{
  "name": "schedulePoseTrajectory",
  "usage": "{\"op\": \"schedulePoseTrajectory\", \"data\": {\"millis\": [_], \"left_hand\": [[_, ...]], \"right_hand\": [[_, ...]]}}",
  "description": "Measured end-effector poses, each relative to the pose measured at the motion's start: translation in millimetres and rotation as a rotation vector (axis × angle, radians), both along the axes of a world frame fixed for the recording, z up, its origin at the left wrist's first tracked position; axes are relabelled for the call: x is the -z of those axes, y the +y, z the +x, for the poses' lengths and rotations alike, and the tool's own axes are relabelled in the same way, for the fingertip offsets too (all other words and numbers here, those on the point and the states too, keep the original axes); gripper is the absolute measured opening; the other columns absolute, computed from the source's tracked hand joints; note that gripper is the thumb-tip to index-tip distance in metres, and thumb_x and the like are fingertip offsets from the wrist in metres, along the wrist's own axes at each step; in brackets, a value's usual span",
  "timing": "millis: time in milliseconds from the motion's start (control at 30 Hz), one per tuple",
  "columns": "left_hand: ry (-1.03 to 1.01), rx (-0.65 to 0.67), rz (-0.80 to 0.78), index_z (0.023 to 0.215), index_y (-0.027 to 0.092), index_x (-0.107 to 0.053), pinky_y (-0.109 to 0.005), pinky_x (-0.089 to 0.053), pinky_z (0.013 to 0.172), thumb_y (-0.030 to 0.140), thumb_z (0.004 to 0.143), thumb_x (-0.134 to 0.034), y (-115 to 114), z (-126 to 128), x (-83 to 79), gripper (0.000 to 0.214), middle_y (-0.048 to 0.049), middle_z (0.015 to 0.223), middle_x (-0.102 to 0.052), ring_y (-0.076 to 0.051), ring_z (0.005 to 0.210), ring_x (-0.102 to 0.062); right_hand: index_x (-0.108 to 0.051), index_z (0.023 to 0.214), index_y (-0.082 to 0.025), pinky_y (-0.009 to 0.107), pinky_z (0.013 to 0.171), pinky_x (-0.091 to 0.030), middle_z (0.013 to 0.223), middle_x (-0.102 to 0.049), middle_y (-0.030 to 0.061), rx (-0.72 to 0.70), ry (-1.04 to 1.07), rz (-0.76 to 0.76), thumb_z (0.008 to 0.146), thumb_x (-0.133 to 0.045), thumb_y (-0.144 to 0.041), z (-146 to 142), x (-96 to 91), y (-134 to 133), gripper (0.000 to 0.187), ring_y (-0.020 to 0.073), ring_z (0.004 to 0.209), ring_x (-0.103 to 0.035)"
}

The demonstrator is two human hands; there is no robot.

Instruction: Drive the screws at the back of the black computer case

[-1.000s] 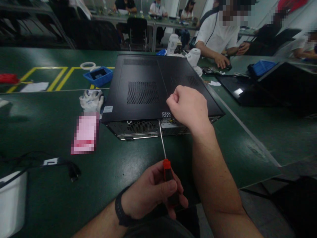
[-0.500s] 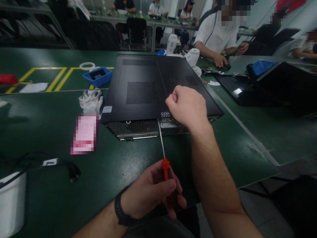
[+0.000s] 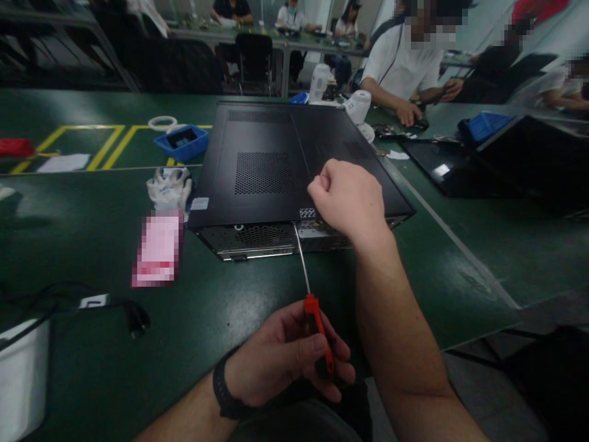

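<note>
A black desktop computer case (image 3: 276, 166) lies flat on the green table (image 3: 92, 258), its rear panel facing me. My left hand (image 3: 285, 359) is wrapped round the red and black handle of a screwdriver (image 3: 309, 294). The thin metal shaft runs up to the top edge of the rear panel. My right hand (image 3: 350, 199) rests as a fist on the near right part of the case lid, close to the shaft's tip. I cannot see whether anything is inside that fist.
A pink blurred card (image 3: 159, 247) and crumpled gloves (image 3: 169, 186) lie left of the case. A blue tray (image 3: 182, 141) and tape roll (image 3: 162, 122) sit farther back. A black cable (image 3: 110, 304) runs at the near left. A seated person (image 3: 405, 61) works behind, next to another black case (image 3: 506, 159).
My left hand has turned the screwdriver handle in its fingers, so more red shows now. My right fist and the case have stayed in place.
</note>
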State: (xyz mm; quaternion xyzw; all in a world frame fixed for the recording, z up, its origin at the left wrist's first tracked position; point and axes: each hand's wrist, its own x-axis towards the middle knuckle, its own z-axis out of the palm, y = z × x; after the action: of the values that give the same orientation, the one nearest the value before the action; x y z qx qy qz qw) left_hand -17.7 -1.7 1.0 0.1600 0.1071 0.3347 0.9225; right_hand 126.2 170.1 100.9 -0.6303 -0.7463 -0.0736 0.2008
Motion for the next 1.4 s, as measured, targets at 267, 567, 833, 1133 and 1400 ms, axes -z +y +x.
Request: {"op": "schedulePoseTrajectory", "data": {"millis": [267,567,833,1133,1400], "left_hand": [[0.03,-0.025,0.017,0.103,0.016,-0.06,-0.028,-0.066,0.067,0.03,0.091,-0.078,0.7,2.9,0.0,0.025,-0.0052,0.096,-0.076,-0.019,0.086,-0.08],[0.021,0.008,-0.016,0.108,0.014,-0.069,-0.029,-0.067,0.073,0.025,0.092,-0.076,1.1,0.9,-1.5,0.02,-0.0081,0.099,-0.077,-0.021,0.092,-0.08],[0.002,-0.018,0.019,0.102,0.016,-0.063,-0.025,-0.066,0.064,0.029,0.093,-0.075,-1.6,3.4,4.3,0.02,-0.0044,0.093,-0.077,-0.019,0.084,-0.08],[0.029,0.004,-0.013,0.109,0.014,-0.068,-0.028,-0.068,0.072,0.026,0.095,-0.072,0.0,0.1,-1.4,0.019,-0.0073,0.099,-0.076,-0.022,0.094,-0.08],[-0.025,-0.013,0.012,0.107,0.015,-0.065,-0.027,-0.067,0.066,0.029,0.096,-0.072,1.9,1.1,0.5,0.019,-0.0057,0.098,-0.076,-0.021,0.09,-0.081]], "right_hand": [[-0.071,0.09,-0.019,0.035,0.072,-0.039,0.089,-0.072,0.0101,0.004,0.007,-0.002,0.093,-0.045,-0.03,-0.2,0.2,0.3,0.028,0.0229,0.081,-0.06],[-0.069,0.088,-0.019,0.035,0.072,-0.038,0.09,-0.072,0.0103,0.009,0.005,-0.012,0.093,-0.046,-0.03,-0.1,-1.1,-0.3,0.026,0.0242,0.083,-0.062],[-0.069,0.088,-0.019,0.035,0.072,-0.038,0.089,-0.072,0.0102,0.003,0.007,0.006,0.093,-0.045,-0.029,0.0,0.3,-0.1,0.026,0.0237,0.082,-0.062],[-0.069,0.089,-0.019,0.035,0.072,-0.037,0.088,-0.071,0.0098,0.002,0.008,0.007,0.093,-0.046,-0.029,0.1,1.5,1.2,0.026,0.0224,0.081,-0.06],[-0.068,0.086,-0.019,0.035,0.071,-0.037,0.086,-0.07,0.0091,0.001,0.007,0.007,0.093,-0.046,-0.029,0.3,0.9,0.7,0.025,0.0224,0.08,-0.06]]}}
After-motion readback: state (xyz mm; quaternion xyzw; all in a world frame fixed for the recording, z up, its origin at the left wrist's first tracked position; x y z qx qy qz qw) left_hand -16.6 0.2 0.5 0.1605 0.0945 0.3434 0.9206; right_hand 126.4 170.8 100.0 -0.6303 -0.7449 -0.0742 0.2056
